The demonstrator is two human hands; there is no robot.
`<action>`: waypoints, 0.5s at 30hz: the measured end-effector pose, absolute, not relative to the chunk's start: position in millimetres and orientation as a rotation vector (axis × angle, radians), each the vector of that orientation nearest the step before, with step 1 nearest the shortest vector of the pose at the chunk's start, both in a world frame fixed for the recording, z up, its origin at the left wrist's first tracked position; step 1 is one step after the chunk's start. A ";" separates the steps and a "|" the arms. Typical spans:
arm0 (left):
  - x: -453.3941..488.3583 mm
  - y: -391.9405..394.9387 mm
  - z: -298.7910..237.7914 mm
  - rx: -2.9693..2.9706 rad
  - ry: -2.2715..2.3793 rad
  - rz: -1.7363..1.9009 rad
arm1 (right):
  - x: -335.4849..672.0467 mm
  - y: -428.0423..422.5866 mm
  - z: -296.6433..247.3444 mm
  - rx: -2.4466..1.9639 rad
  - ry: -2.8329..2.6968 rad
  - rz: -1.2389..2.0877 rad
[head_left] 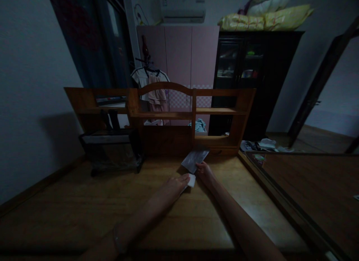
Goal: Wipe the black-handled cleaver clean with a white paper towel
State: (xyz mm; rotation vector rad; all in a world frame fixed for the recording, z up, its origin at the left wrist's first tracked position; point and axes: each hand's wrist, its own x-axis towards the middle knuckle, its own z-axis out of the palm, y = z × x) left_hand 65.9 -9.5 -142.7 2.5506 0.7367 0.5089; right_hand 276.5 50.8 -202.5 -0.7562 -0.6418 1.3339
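On the wooden desk (84,208) both my arms reach forward to its far side. My right hand (205,173) grips the near edge of a grey-white folded sheet or packet (194,158) that lies tilted in front of the shelf unit. My left hand (174,185) rests palm down on the desk, fingers together, with its fingertips on a small white piece (192,181). The two hands are a few centimetres apart. A thin bracelet (115,239) circles my left wrist.
A wooden shelf unit (168,115) with open compartments stands at the desk's back edge. A dark basket-like rack (112,148) sits at its left. Beyond are a pink wardrobe (179,55), hanging clothes (153,87), a dark cabinet (252,73) and a raised wooden surface (314,186) at right.
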 end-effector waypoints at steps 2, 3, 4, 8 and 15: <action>56.4 -13.3 -150.2 2.632 0.782 0.492 | 276.5 50.6 -202.3 -0.754 -0.642 1.330; 51.9 -14.6 -154.1 2.706 0.807 0.481 | 276.4 50.5 -202.3 -0.754 -0.642 1.329; 47.6 -15.3 -157.9 2.772 0.827 0.474 | 276.4 50.6 -202.4 -0.755 -0.643 1.329; 33.8 -14.9 -171.8 2.838 0.801 0.506 | 276.4 51.4 -204.0 -0.759 -0.649 1.333; 16.9 -21.9 -165.1 2.842 0.772 0.414 | 276.2 54.1 -207.4 -0.755 -0.661 1.346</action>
